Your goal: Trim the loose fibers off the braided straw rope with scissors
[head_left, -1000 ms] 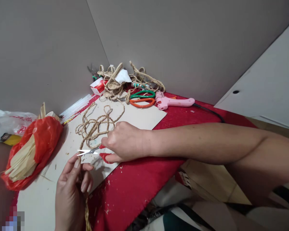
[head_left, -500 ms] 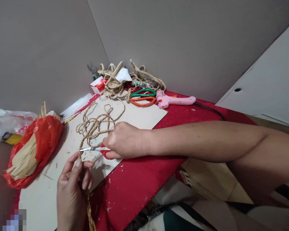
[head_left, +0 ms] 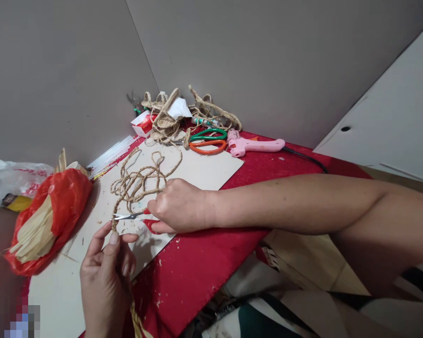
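Right hand (head_left: pixel 178 206) rests on the board (head_left: pixel 211 170), fingers closed through the red handles of the small scissors (head_left: pixel 136 217). The blades point left and appear closed on the cord (head_left: pixel 141 180) just above the left thumb.

Left hand (head_left: pixel 105 277) sits at the near edge of the board, thumb and forefinger pinching the cord's braided end, which stands up between the fingertips to the blades. A further length of braid hangs below this hand, off the table edge.

The cord runs from the blades up into a loose tangle on the board, just left of the right hand.

The board lies on a red cloth (head_left: pixel 197 267) flecked with pale scraps. At the far corner: a rope pile (head_left: pixel 169 119), large scissors (head_left: pixel 206 141) with green and orange handles, and a pink glue gun (head_left: pixel 255 145) with a black lead. The large scissors lie between pile and gun, touching the board's far edge. A red bag (head_left: pixel 52 211) of pale strips lies at the left of the board, with a white bag (head_left: pixel 10 180) behind it.
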The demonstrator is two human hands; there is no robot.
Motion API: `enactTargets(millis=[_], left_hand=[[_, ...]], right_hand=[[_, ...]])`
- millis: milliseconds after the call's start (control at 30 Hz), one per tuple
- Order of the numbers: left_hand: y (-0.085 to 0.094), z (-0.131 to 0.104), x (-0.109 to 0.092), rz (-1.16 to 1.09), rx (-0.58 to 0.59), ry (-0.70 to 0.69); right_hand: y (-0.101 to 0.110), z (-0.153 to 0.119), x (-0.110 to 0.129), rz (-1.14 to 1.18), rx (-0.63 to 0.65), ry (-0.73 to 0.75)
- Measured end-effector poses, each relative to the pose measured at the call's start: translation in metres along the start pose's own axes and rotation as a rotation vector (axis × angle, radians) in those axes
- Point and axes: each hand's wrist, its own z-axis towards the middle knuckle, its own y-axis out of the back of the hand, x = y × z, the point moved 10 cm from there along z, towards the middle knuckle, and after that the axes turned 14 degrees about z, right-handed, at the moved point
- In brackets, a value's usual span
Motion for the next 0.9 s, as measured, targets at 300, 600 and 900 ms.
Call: enactTargets(millis=[300, 600, 900], left_hand=[[0.0, 0.002, -0.002, 0.053, -0.009, -0.064], [-0.003, 0.006, 0.004, -0.12, 0.038, 0.062], [0.002, 0.007, -0.001, -0.104, 0.031, 0.013]], right_hand=[[-0.004, 0.003, -0.002, 0.029, 0.098, -0.042], [-0.008, 0.006, -0.011, 0.063, 0.105, -0.061], [0.0, 0.005, -0.011, 0.068, 0.013, -0.045]])
